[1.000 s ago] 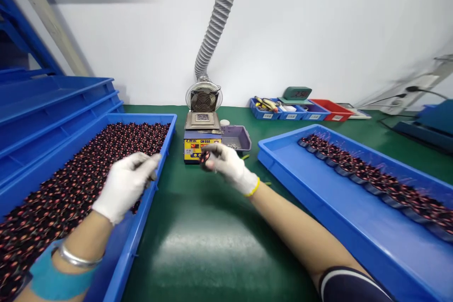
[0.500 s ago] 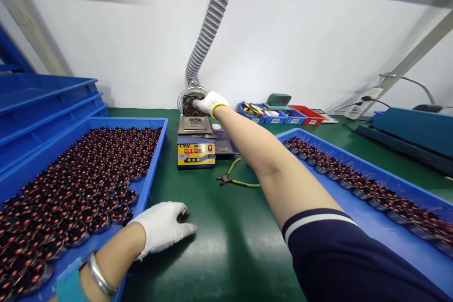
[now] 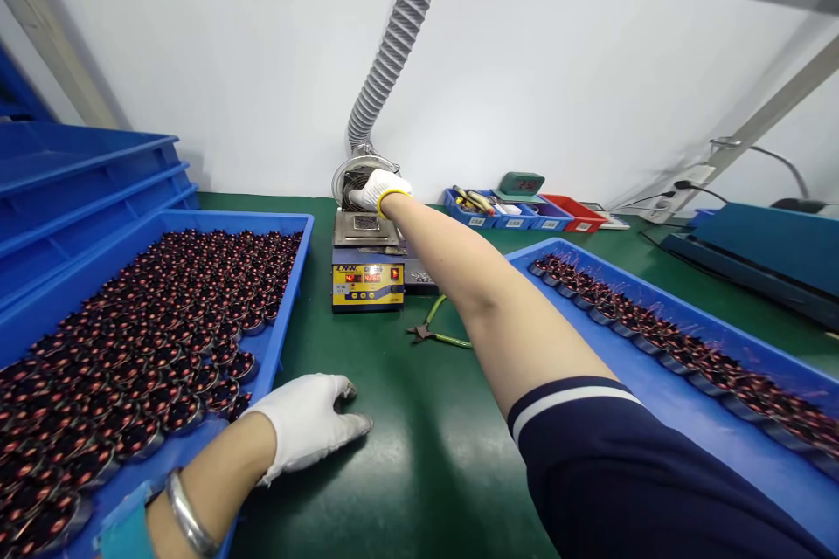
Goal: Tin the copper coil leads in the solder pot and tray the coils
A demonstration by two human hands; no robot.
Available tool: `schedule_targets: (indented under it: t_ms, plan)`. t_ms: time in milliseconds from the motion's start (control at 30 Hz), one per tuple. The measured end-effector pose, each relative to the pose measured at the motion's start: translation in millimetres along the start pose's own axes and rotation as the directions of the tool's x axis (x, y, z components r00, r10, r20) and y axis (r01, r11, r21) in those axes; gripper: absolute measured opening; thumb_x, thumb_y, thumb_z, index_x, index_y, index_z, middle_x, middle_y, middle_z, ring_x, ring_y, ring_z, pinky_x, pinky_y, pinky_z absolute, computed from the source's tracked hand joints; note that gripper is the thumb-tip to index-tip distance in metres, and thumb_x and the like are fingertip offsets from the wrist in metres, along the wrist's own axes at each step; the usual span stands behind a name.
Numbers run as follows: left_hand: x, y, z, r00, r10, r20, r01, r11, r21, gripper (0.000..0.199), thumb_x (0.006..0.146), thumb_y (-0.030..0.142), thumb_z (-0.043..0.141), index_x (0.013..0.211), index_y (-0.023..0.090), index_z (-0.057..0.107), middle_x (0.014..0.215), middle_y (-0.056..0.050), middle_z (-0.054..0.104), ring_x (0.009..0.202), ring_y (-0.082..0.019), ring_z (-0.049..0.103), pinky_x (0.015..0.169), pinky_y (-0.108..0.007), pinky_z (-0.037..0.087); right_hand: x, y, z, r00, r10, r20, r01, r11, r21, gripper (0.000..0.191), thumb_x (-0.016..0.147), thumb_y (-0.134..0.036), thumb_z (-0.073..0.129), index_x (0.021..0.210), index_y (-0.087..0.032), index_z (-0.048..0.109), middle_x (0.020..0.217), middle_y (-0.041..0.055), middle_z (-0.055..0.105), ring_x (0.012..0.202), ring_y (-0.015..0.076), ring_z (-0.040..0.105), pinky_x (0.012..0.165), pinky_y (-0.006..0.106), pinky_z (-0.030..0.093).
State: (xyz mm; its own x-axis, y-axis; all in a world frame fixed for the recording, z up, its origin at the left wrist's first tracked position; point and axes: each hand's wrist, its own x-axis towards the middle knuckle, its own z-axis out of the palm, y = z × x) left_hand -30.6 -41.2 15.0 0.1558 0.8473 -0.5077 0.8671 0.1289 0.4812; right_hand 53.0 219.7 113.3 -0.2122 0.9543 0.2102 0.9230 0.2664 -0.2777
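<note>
Reaching toward 12 o'clock in the head view, the right hand (image 3: 378, 190) is held over the yellow-fronted machine (image 3: 367, 288); its fingertips are hidden, so their grip cannot be told. If the metal top is hot, the glove could be scorched by a dipped wrist. Fingers and thumb are parted on the left hand (image 3: 301, 424), beside the left tray (image 3: 292, 293); round parts (image 3: 163, 314) are packed there, toward 10. Bench (image 3: 393, 393) room is offered at 6, bounded by the right tray (image 3: 675, 424) toward 2.

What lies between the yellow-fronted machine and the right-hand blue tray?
Green-handled pliers and a dark bin, both partly behind the right arm, in the head view.
</note>
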Motion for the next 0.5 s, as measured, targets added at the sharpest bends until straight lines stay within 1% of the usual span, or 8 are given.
schedule_targets:
  t_ms: [167,300,400,500]
  plan:
    - [0,0,0.4,1.000,0.001,0.003,-0.001,1.000,-0.003,0.062,0.068,0.056,0.053,0.117,0.019,0.059,0.111,-0.010,0.067,0.098,-0.027,0.063,0.085,-0.033,0.046,-2,-1,2,1.000,-0.019,0.016,0.018,1.000,0.005,0.053,0.072,-0.041,0.062,0.114,-0.010,0.058,0.114,0.0144,0.059,0.107,0.0294,0.055,0.089,0.040,0.044]
    - [0,0,0.3,1.000,0.007,-0.008,-0.007,1.000,-0.016,0.061,0.067,0.056,0.054,0.116,0.019,0.060,0.110,-0.011,0.067,0.097,-0.027,0.063,0.085,-0.033,0.046,-4,-1,1,0.999,-0.031,0.015,0.030,0.999,0.016,0.051,0.073,-0.040,0.063,0.112,-0.008,0.058,0.112,0.0161,0.059,0.106,0.0301,0.055,0.088,0.040,0.044]
    - [1,0,-0.5,1.000,0.014,0.000,-0.014,1.000,-0.010,0.061,0.068,0.056,0.054,0.115,0.019,0.060,0.109,-0.011,0.067,0.097,-0.028,0.063,0.085,-0.034,0.046,-3,0,-4,0.999,-0.042,-0.004,0.043,0.999,0.028,0.055,0.073,-0.043,0.062,0.114,-0.007,0.057,0.114,0.0162,0.058,0.107,0.0286,0.054,0.090,0.040,0.043]
    - [1,0,-0.8,1.000,0.015,0.007,-0.015,1.000,-0.011,0.061,0.068,0.055,0.054,0.116,0.019,0.060,0.110,-0.011,0.067,0.099,-0.028,0.062,0.087,-0.034,0.045,-3,2,-13,0.998,-0.054,-0.044,0.056,0.997,0.044,0.057,0.073,-0.047,0.060,0.115,-0.009,0.057,0.114,0.0154,0.057,0.107,0.0283,0.053,0.089,0.040,0.044]
